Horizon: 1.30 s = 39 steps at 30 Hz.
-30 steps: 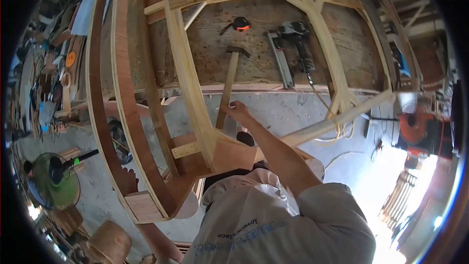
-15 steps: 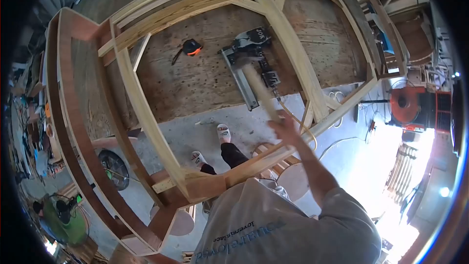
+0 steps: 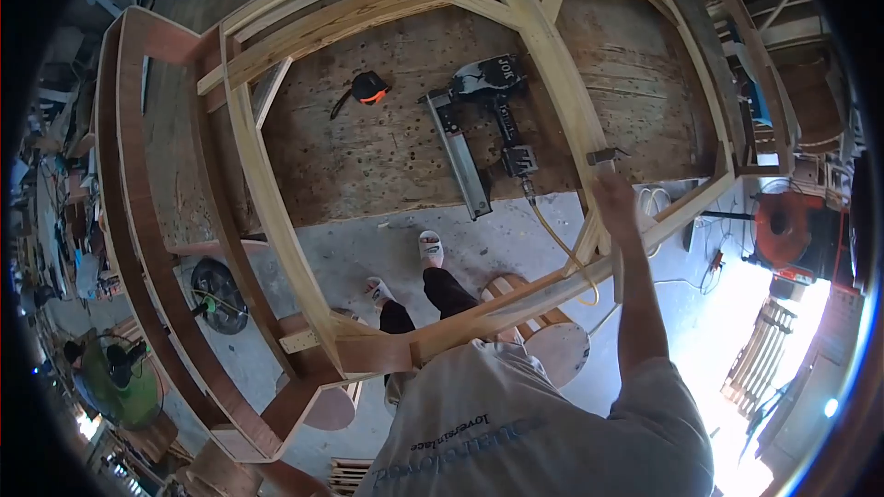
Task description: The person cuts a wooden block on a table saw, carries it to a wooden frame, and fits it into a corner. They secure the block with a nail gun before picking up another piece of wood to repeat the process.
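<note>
My right hand [image 3: 615,204] is closed around the handle of a hammer [image 3: 603,157], whose head lies over the slanted wooden brace [image 3: 562,69] of a large wooden frame [image 3: 262,184]. The handle's lower end shows below my wrist. Only a piece of my left forearm [image 3: 293,479] appears, at the frame's lower left corner; the left hand itself is hidden. Inside the frame, a black and silver nail gun [image 3: 488,78] rests on the worn wooden board [image 3: 368,166], with a yellowish air hose [image 3: 557,237] attached. Left of it lies a black and orange tape measure [image 3: 370,88].
Round-topped wooden stools [image 3: 557,350] stand beneath the frame's near rail. A black round base [image 3: 219,296] and a green fan-like object [image 3: 120,382] are at the left. To the right are a red machine [image 3: 783,225], cables on the floor and a slatted wooden piece [image 3: 760,345].
My right hand has swung the hammer from over the nail gun to the right, onto the brace. The view has shifted slightly; the nail gun and tape measure lie as before.
</note>
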Available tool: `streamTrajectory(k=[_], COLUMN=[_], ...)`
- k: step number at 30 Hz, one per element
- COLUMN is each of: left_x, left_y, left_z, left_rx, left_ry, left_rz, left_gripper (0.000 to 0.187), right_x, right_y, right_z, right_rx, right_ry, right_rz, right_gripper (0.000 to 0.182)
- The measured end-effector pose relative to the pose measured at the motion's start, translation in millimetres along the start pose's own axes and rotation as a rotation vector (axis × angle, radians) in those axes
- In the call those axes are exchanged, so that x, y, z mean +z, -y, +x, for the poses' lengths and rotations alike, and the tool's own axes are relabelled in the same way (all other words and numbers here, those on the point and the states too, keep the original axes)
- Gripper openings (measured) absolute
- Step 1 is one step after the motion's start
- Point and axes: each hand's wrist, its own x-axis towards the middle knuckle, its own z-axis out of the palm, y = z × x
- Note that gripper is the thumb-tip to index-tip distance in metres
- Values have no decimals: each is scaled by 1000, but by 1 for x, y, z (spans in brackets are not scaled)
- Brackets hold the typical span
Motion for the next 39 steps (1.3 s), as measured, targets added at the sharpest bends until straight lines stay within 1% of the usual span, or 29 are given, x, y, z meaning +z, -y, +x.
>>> streamTrajectory(k=[1,2,3,4,5,6,8,10,12,13,15,17,19,21,23,24,25,26,27,28,29,30,31,32,34,36,39], left_x=[-1,-3,-4,-5,-3,2,17,26,30,30,27,20,3,-28,-80,-109,-134,-152,-167,-182,-198,-215,-231,-243,-260,-276,-302], left_y=[1,1,0,0,-3,-1,4,11,11,11,10,13,19,24,31,34,37,40,44,46,45,42,38,34,31,35,34], left_z=[-5,-11,-15,-16,-14,-8,3,9,13,16,18,18,16,9,-5,-12,-16,-18,-19,-22,-26,-29,-30,-31,-35,-41,-45], left_rx=[5,11,17,24,31,35,29,27,40,48,56,66,73,70,52,41,35,37,44,52,64,85,112,138,176,191,222], left_ry=[-13,-24,-29,-27,-10,21,105,175,232,261,328,391,444,482,493,493,497,500,498,485,458,419,376,337,289,255,215], left_rz=[18,38,59,79,99,117,149,180,207,221,255,281,305,330,361,377,388,391,389,390,396,404,414,429,460,494,548], left_gripper=[47,47,47,47,47,47,47,47,47,47,47,47,47,47,47,47,47,47,47,47,47,47,47,47,47,47,47], right_x=[21,48,85,101,142,160,226,204,190,172,160,125,88,31,-14,-36,-54,-74,-86,-94,-106,-110,-118,-116,-112,-100,-80], right_y=[54,80,65,85,47,50,2,39,68,93,103,125,148,182,200,213,232,234,238,240,239,245,213,220,218,216,217], right_z=[28,59,93,119,151,157,192,179,158,140,114,80,44,-4,-64,-97,-132,-164,-196,-227,-259,-287,-314,-337,-374,-398,-415], right_rx=[101,92,56,49,-98,-94,312,490,533,518,510,506,407,439,376,319,279,278,236,257,252,275,349,275,297,369,396], right_ry=[105,203,320,504,531,472,495,625,467,417,306,247,176,236,110,66,-72,-59,-170,-332,-372,-432,-474,-493,-529,-596,-569], right_rz=[-71,-247,-158,-178,-175,26,241,473,519,580,641,684,825,898,958,928,909,920,828,805,808,790,832,856,942,941,1061], right_gripper=[32,37,41,44,47,35,26,21,22,25,28,27,22,19,18,18,15,15,15,15,15,16,17,16,16,15,16])
